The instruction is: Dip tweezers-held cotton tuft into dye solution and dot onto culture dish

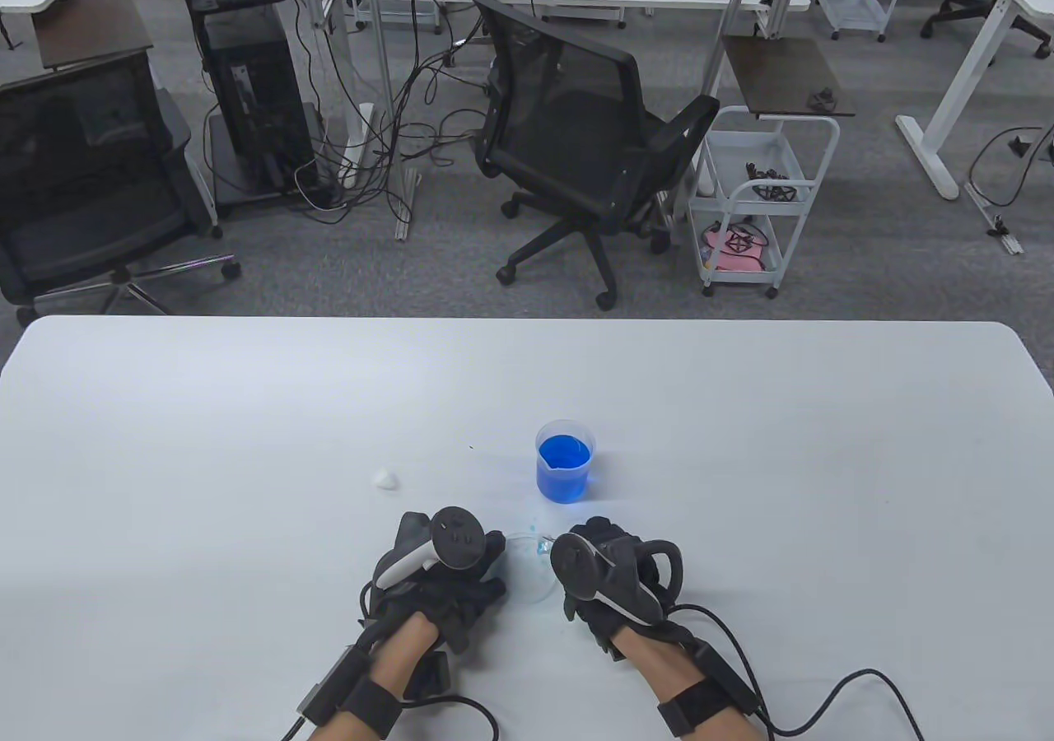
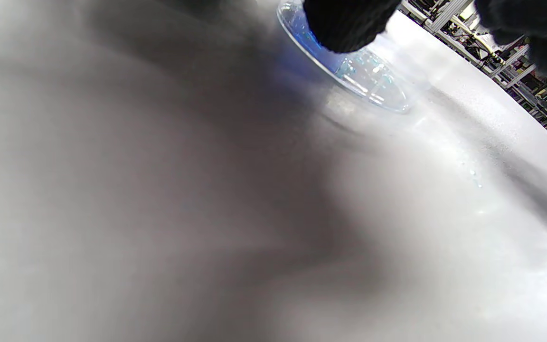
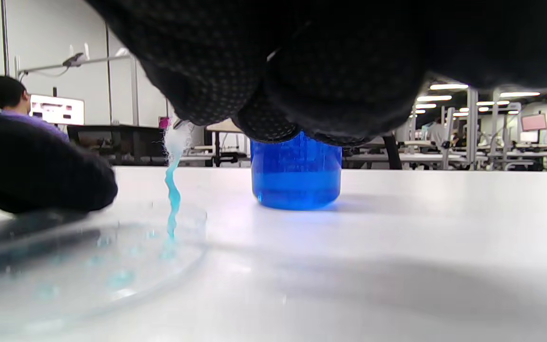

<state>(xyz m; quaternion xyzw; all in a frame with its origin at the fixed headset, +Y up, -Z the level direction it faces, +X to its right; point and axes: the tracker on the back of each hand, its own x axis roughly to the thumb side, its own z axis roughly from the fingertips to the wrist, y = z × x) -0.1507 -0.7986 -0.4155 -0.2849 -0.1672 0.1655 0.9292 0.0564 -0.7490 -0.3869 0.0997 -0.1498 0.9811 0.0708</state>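
Note:
A clear culture dish [image 1: 527,580] lies on the white table between my two hands. My left hand [image 1: 449,568] holds its left rim; a gloved fingertip [image 2: 344,23] rests on the dish's edge [image 2: 373,80]. My right hand [image 1: 605,580] grips tweezers, of which only the tip [image 3: 178,124] shows. They hold a cotton tuft [image 3: 174,190], white at the top and blue below, whose end touches the dish [image 3: 88,280]. Faint blue spots lie on the dish floor. The beaker of blue dye [image 1: 564,468] stands just behind the dish, also in the right wrist view [image 3: 296,175].
A spare white cotton ball [image 1: 384,478] lies on the table left of the beaker. A few small blue drops [image 1: 533,524] mark the table between beaker and dish. Office chairs and a cart stand beyond the table's far edge.

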